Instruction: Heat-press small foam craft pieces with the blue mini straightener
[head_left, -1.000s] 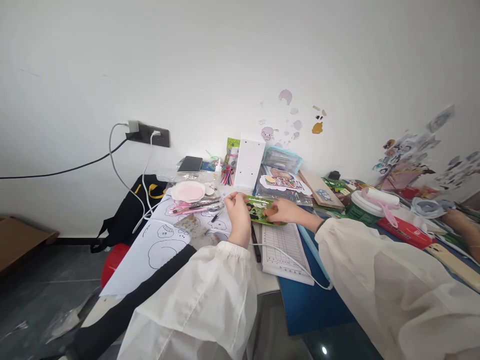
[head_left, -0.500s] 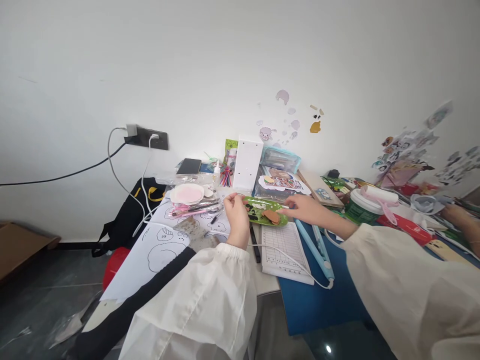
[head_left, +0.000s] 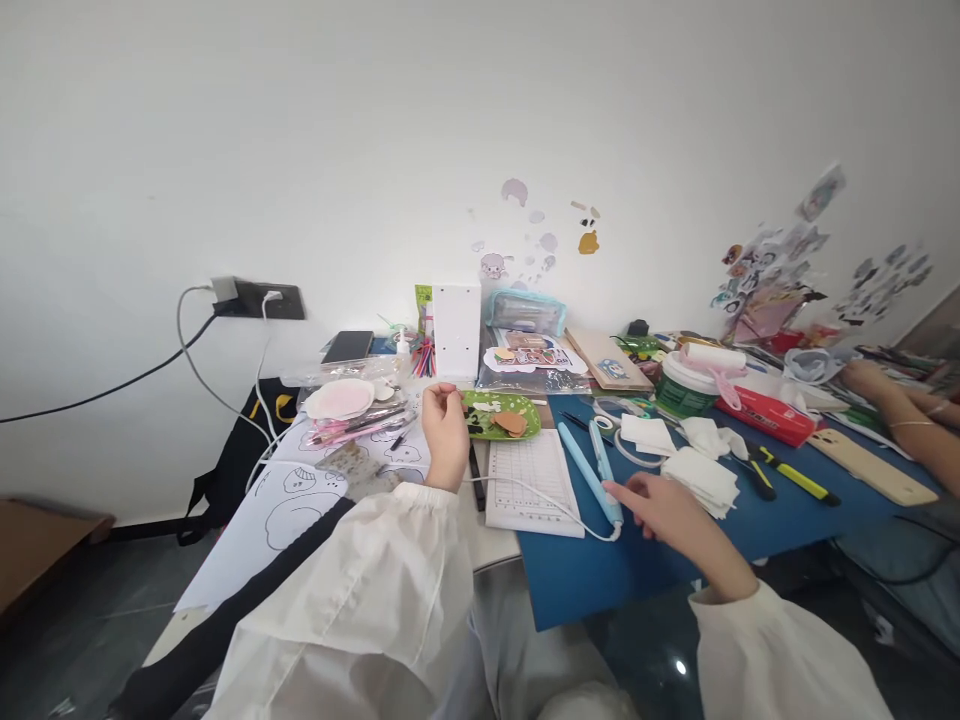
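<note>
My left hand [head_left: 445,430] is pinched closed at the left edge of a green tray [head_left: 531,428]; whatever is between its fingertips is too small to make out. The tray carries brown cut-out pieces [head_left: 510,424] plus small black and white bits. My right hand [head_left: 667,512] hovers by the lower end of a light blue hair straightener [head_left: 589,468], index finger stretched out and the others loosely bent, with nothing seen in it. A white gridded pad [head_left: 529,485] lies under the straightener's white cord, left of the straightener.
On the blue mat [head_left: 570,590] lie white cloths [head_left: 701,480], yellow-black pliers [head_left: 799,475] and a phone case [head_left: 874,465]. Behind stand a green-white tub [head_left: 684,390], a red box [head_left: 772,415] and a white box [head_left: 456,330]. Another person's arm [head_left: 892,400] reaches in at right.
My right hand has left the tray's right side and come down and right to the straightener. My left hand keeps its pinch beside the tray. The view has turned right.
</note>
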